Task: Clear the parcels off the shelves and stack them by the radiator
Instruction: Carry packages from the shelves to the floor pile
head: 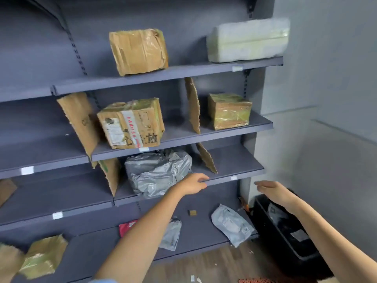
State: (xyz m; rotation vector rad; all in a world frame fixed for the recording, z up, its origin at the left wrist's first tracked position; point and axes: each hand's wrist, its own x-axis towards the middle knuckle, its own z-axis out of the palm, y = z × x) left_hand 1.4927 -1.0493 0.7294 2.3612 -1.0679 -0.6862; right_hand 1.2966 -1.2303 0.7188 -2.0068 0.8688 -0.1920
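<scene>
Head view: grey metal shelves (167,73) are seen loaded with parcels. On the top shelf a taped brown box (138,51) and a white foam parcel (247,40) are set well apart. On the shelf below, a labelled carton (130,123) and a small yellow-taped box (229,111) are separated by an upright cardboard divider (192,105). On the third shelf a grey plastic-wrapped parcel (157,172) is flanked by two more torn dividers. Grey mailer bags (231,224) and a tiny box (192,213) lie on the bottom shelf, and a black bin (285,225) stands to the right on the wooden floor.

The grey plastic-wrapped parcel lies just left of the left hand (193,183), whose fingers (203,177) are loosely extended over the shelf edge, nothing being held. The right hand (269,188) is held in the air above the bin, well apart from any parcel, its fingers relaxed and empty. Both forearms are stretched forward.
</scene>
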